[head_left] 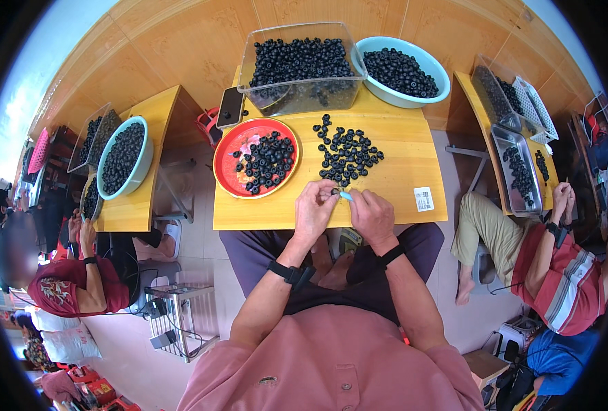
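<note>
At the front edge of the wooden table (410, 154), my left hand (311, 211) pinches a small black round piece (335, 192). My right hand (374, 216) is closed around a slim light-blue tool (346, 196), its tip against or very near that piece; the exact contact is too small to make out. Just beyond my fingers lies a loose spread of similar black round pieces (348, 152), some showing a hole in the middle. To the left, a red round tray (222, 170) with a yellow rim and flower print holds more of them.
Behind stand a clear plastic bin (304, 104) and a light-blue basin (443, 85), both full of black pieces. A dark phone (230, 107) lies at the left edge, a white label (424, 198) at the right. Co-workers sit at side tables, left (78, 281) and right (557, 274).
</note>
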A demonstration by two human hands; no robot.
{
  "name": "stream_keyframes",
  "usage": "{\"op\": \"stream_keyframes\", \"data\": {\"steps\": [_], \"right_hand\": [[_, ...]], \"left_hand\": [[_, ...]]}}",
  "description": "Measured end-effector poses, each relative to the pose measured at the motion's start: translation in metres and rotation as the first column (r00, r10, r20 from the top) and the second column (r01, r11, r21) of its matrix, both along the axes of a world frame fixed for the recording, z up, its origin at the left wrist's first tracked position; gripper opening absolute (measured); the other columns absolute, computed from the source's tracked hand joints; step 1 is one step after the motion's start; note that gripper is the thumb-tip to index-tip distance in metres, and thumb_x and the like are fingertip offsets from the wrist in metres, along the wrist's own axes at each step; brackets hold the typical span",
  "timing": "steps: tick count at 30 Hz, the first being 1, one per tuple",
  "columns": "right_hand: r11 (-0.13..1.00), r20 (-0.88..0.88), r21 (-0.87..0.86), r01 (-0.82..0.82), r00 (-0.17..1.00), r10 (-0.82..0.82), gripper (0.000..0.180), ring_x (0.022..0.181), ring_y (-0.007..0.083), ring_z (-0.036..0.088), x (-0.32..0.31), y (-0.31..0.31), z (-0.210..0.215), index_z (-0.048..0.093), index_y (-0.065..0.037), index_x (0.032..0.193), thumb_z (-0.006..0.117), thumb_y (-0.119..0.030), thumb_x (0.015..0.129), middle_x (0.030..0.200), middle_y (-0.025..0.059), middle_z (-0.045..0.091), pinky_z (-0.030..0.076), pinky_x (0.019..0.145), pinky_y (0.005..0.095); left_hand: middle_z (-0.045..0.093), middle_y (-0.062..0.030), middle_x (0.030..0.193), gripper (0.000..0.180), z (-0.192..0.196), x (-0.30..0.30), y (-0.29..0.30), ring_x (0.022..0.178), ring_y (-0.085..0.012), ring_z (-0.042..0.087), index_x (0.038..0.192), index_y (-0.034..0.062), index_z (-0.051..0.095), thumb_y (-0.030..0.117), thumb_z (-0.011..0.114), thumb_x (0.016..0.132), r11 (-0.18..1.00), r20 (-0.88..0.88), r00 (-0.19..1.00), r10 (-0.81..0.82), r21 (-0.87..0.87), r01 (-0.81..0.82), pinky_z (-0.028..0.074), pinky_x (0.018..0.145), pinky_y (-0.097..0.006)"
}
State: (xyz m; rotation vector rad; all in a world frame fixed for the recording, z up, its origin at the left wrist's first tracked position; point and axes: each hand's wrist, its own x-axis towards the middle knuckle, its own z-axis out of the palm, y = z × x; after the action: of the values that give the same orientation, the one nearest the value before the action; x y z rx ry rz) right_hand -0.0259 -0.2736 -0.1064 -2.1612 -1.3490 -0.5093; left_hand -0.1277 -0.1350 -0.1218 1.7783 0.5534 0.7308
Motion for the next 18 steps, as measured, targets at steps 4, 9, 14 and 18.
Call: {"op": "stream_keyframes", "data": {"steps": [4, 9, 14, 18], "right_hand": [[1.0, -0.027, 0.031, -0.004, 1.0, 0.005, 0.007, 0.069, 0.0259, 0.066, 0.0, 0.004, -0.001, 0.069, -0.008, 0.097, 0.069, -0.015, 0.093, 0.075, 0.0072, 0.058, 0.053, 0.059, 0.0405], [0.998, -0.019, 0.014, 0.063, 0.998, -0.062, 0.009, 0.07, 0.0277, 0.067, 0.002, 0.006, -0.005, 0.07, -0.01, 0.099, 0.069, -0.016, 0.093, 0.077, 0.0075, 0.06, 0.053, 0.06, 0.0419], [0.998, -0.017, 0.017, 0.054, 0.998, -0.054, 0.012, 0.069, 0.0285, 0.066, 0.0, 0.002, -0.005, 0.07, -0.01, 0.102, 0.07, -0.017, 0.093, 0.078, 0.0078, 0.06, 0.053, 0.06, 0.0423], [0.997, 0.003, -0.02, 0.069, 0.998, -0.069, 0.013, 0.069, 0.0276, 0.066, 0.002, -0.002, -0.008, 0.07, -0.009, 0.103, 0.071, -0.017, 0.092, 0.079, 0.0074, 0.059, 0.052, 0.061, 0.0423]], "left_hand": [[0.071, -0.0072, 0.103, 0.031, -0.008, 0.001, 0.003, 0.092, -0.0128, 0.071, 0.121, -0.0015, 0.068, -0.005, 0.077, 0.092, 0.977, 0.094, 0.995, -0.02, -0.21, 0.04, 0.059, 0.083, -0.027], [0.067, -0.0042, 0.105, 0.022, -0.004, -0.002, 0.004, 0.092, -0.0107, 0.069, 0.114, -0.002, 0.071, -0.005, 0.077, 0.093, 0.984, 0.115, 0.993, -0.016, -0.176, 0.036, 0.057, 0.085, -0.025], [0.065, -0.0067, 0.1, 0.016, 0.004, -0.008, 0.013, 0.085, -0.0147, 0.069, 0.107, -0.0005, 0.075, -0.003, 0.078, 0.091, 0.993, 0.181, 0.982, 0.047, -0.115, -0.026, 0.056, 0.076, -0.028], [0.071, -0.0113, 0.096, 0.019, 0.036, -0.024, 0.056, 0.084, -0.0223, 0.069, 0.103, 0.0029, 0.074, -0.002, 0.079, 0.086, 0.881, 0.149, 0.967, 0.205, 0.404, -0.249, 0.056, 0.076, -0.034]]}}
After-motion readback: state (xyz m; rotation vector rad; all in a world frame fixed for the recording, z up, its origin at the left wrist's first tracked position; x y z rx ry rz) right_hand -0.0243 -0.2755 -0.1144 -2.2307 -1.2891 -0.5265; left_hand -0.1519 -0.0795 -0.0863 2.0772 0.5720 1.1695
